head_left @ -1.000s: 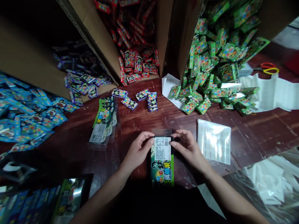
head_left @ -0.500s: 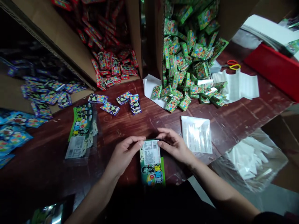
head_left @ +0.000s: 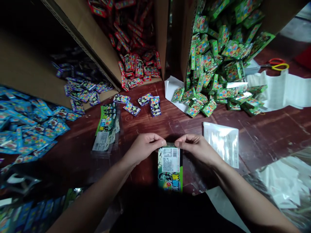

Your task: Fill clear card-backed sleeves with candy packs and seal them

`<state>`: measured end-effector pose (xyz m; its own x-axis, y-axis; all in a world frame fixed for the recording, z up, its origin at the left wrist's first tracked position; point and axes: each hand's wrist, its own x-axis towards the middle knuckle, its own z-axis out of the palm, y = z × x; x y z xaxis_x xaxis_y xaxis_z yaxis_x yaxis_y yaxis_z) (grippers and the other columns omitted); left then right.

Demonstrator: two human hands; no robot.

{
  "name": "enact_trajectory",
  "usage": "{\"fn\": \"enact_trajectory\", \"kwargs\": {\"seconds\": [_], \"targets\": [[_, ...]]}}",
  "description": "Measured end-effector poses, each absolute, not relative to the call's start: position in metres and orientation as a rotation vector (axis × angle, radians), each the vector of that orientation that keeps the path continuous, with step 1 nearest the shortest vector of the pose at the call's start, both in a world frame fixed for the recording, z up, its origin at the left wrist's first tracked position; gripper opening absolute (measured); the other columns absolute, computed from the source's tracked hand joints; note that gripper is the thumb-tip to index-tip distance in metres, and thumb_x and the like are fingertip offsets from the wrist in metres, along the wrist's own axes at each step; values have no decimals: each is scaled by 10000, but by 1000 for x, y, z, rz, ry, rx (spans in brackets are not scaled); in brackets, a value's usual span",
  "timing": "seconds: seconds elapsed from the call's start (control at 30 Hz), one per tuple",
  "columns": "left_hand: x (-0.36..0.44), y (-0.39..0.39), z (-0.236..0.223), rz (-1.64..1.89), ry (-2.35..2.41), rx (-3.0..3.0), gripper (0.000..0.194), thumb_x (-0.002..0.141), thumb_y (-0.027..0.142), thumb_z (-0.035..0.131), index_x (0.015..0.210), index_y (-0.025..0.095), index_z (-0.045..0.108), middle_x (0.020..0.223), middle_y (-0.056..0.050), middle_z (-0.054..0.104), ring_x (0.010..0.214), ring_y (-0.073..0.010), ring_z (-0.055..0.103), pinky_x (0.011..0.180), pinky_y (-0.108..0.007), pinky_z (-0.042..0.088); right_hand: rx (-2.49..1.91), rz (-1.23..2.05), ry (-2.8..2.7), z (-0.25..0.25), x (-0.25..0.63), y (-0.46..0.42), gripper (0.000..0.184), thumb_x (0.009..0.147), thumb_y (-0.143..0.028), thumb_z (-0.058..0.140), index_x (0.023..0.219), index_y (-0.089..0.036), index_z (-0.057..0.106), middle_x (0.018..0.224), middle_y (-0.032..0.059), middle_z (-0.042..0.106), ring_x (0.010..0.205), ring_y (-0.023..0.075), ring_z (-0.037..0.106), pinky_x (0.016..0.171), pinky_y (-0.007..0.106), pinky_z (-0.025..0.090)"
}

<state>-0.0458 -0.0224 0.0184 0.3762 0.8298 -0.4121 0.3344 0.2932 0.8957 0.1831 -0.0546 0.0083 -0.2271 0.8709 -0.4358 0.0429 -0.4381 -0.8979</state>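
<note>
A green printed candy bag [head_left: 170,181] with a white barcode label lies upside down to me at the table's near edge. My left hand [head_left: 148,145] pinches its far edge near the left corner. At the right corner of that same edge, my right hand [head_left: 194,145] pinches with thumb and forefinger. The bag's near end fades into the dark by my body. Left of my hands lies a fanned stack of matching bags [head_left: 104,129]. Beyond the hands are several small purple candy packets [head_left: 155,106]. A shiny white label sheet [head_left: 221,142] rests by my right hand.
Tipped cardboard boxes [head_left: 159,38] spill red packets [head_left: 138,68], purple packets [head_left: 85,90] and green packets [head_left: 206,77] onto the table. Blue packets [head_left: 31,123] pile at left. Scissors [head_left: 274,64] lie far right, above white strips [head_left: 284,89]. A plastic bag of white scraps [head_left: 282,181] sits at right.
My view has swung left, so things appear shifted right. My fingers have closed in on the bag's far edge, the right hand moving from its side to a pinch at the corner.
</note>
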Motion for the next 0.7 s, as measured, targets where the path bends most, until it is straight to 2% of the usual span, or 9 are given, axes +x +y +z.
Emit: {"fn": "enact_trajectory", "kwargs": {"seconds": [0.1, 0.17, 0.3, 0.4, 0.5, 0.6, 0.7], "targets": [[-50, -17, 15, 420, 1173, 1255, 210, 849, 368, 705, 857, 166, 760, 852, -50, 769, 785, -168, 689, 737, -276, 519, -1428, 1767, -1120, 7, 186, -52, 282, 785, -461, 783, 850, -188, 777, 804, 13, 729, 700, 124, 583, 711, 288, 461], [-53, -17, 14, 400, 1132, 1271, 219, 846, 375, 719, 898, 168, 766, 906, -60, 778, 848, -183, 703, 799, -295, 527, -1438, 1742, -1158, 5, 190, -54, 304, 804, -486, 765, 859, -188, 784, 809, 19, 732, 709, 131, 591, 714, 295, 464], [-58, -23, 10, 456, 1043, 1249, 243, 808, 313, 771, 1008, 180, 736, 1028, -58, 769, 962, -190, 709, 893, -317, 534, -1375, 1730, -1191, 0, 195, -62, 320, 831, -482, 747, 1012, -220, 772, 918, 23, 752, 788, 156, 643, 761, 312, 500], [-58, -25, 5, 537, 1023, 1267, 162, 815, 276, 757, 936, 174, 725, 1061, -61, 757, 1001, -188, 704, 921, -315, 534, -1328, 1627, -1305, -5, 188, -67, 264, 863, -445, 729, 1023, -237, 751, 965, 22, 752, 864, 172, 674, 814, 319, 521], [-59, -24, -1, 511, 1039, 1353, 131, 851, 304, 713, 895, 181, 726, 1064, -68, 756, 993, -200, 705, 916, -332, 543, -1319, 1438, -1512, -3, 181, -66, 208, 948, -410, 628, 994, -241, 741, 977, 35, 746, 920, 182, 689, 871, 333, 531], [-66, -19, -8, 413, 1165, 1582, 174, 896, 354, 655, 985, 222, 724, 1068, -69, 752, 1004, -232, 692, 928, -387, 541, -1309, 1155, -1740, 1, 206, -58, 271, 970, -388, 592, 1189, -262, 688, 1271, 92, 663, 1189, 228, 626, 1033, 386, 486], [-69, -8, -9, 504, 1312, 1971, 284, 876, 396, 680, 1134, 277, 680, 1253, -70, 689, 1190, -290, 604, 1064, -490, 451, -1488, 694, -1850, 1, 276, -51, 551, 909, -430, 671, 1417, -276, 523, 1485, 134, 489, 1394, 300, 446, 1157, 489, 362]]}}
